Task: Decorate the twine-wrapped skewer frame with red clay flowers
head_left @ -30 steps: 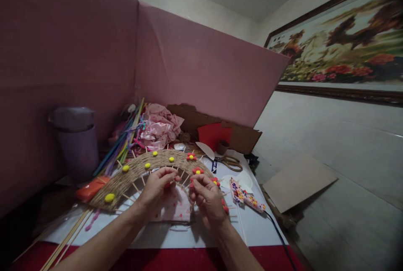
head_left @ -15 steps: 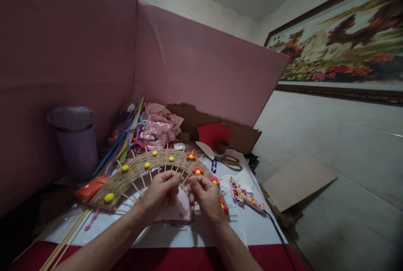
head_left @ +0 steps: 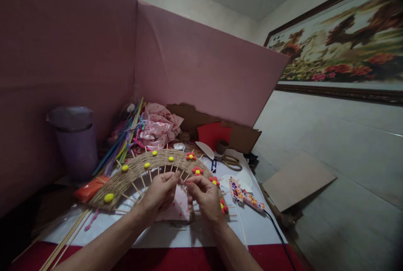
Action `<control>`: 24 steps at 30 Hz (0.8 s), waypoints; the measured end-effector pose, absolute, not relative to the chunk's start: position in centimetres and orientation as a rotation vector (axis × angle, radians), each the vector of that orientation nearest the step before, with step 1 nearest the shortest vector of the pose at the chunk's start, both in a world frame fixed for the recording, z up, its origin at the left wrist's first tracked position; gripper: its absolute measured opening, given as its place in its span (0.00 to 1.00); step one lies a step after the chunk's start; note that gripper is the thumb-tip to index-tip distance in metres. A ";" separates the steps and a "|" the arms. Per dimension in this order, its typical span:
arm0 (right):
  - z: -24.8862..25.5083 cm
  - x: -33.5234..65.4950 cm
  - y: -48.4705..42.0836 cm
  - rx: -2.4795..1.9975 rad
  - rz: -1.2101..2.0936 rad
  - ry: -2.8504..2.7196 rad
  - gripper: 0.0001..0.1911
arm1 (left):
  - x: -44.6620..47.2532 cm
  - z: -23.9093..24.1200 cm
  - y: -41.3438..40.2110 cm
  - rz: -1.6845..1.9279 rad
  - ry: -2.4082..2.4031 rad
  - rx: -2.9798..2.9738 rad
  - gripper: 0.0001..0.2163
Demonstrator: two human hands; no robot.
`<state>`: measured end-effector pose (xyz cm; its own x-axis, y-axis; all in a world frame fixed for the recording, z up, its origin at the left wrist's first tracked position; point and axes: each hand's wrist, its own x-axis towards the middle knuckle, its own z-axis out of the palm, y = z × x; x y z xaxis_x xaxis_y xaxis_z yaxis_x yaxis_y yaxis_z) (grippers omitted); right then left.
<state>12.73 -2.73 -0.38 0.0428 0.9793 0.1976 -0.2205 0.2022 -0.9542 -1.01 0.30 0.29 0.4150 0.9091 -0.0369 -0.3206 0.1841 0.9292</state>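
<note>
My left hand (head_left: 163, 192) is closed, thumb and forefinger pinched together; whatever it holds is too small to make out. Close by on the right, my right hand (head_left: 204, 195) pinches too, with a reddish tint at its fingertips that I cannot name. Both hover over the inner curve of a woven twine arch (head_left: 132, 174) with thin wooden sticks poking out of its edges. Yellow dots (head_left: 125, 168) sit on its left part, and flowers with red petals and yellow centres (head_left: 197, 171) on its right. Beneath the hands lies a pink dotted white piece (head_left: 178, 204).
A glue gun in floral wrapping (head_left: 247, 195) lies at right, its cord running to the front edge. Scissors (head_left: 231, 161) rest behind it. An orange packet (head_left: 90, 189), a purple tumbler (head_left: 77, 149), pipe cleaners (head_left: 127, 134) and crumpled pink cloth (head_left: 160, 126) occupy the left and back.
The fingertips of both hands have shifted slightly, and the two hands are a little farther apart. The arch and the things around it have stayed put.
</note>
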 end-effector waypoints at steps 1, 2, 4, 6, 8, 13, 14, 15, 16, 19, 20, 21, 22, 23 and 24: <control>-0.4 12.7 -2.8 -0.894 1.161 -1.105 0.12 | -1.0 0.3 0.3 0.974 0.700 1.013 0.18; -0.4 12.6 -2.8 -0.880 1.169 -1.096 0.13 | -1.0 0.3 0.2 0.977 0.692 0.998 0.18; -0.3 12.6 -2.9 -0.851 1.175 -1.093 0.14 | -1.1 0.3 0.2 0.987 0.675 0.987 0.18; -0.2 12.5 -2.9 -0.840 1.156 -1.098 0.13 | -1.0 0.3 0.1 0.982 0.679 1.010 0.17; -0.1 12.5 -2.9 -0.861 1.101 -1.114 0.13 | -1.0 0.3 0.1 0.956 0.686 1.056 0.17; -0.1 12.4 -2.9 -0.920 0.978 -1.181 0.08 | -0.8 0.1 0.1 0.895 0.649 1.098 0.16; -0.2 12.3 -2.9 -0.921 0.976 -1.176 0.08 | -0.8 0.0 0.1 0.895 0.638 1.088 0.16; -0.2 12.3 -3.0 -0.919 0.973 -1.161 0.09 | -0.7 0.0 0.2 0.896 0.628 1.077 0.16; -0.3 12.2 -3.0 -0.916 0.967 -1.144 0.10 | -0.7 -0.1 0.2 0.893 0.617 1.071 0.16; -0.3 12.1 -3.2 -0.899 0.933 -1.126 0.12 | -0.7 -0.1 0.3 0.893 0.617 1.056 0.16; -0.3 12.1 -3.2 -0.892 0.925 -1.138 0.11 | -0.7 -0.1 0.4 0.904 0.620 1.050 0.16; -0.2 12.1 -3.3 -0.887 0.921 -1.157 0.09 | -0.8 -0.1 0.4 0.918 0.621 1.044 0.16; -0.2 12.1 -3.3 -0.883 0.919 -1.174 0.08 | -0.8 0.0 0.4 0.934 0.620 1.039 0.17; -0.1 12.1 -3.4 -0.879 0.916 -1.189 0.07 | -0.9 0.1 0.4 0.946 0.614 1.035 0.17; -0.1 12.2 -3.4 -0.875 0.914 -1.204 0.06 | -0.9 0.1 0.4 0.950 0.605 1.032 0.17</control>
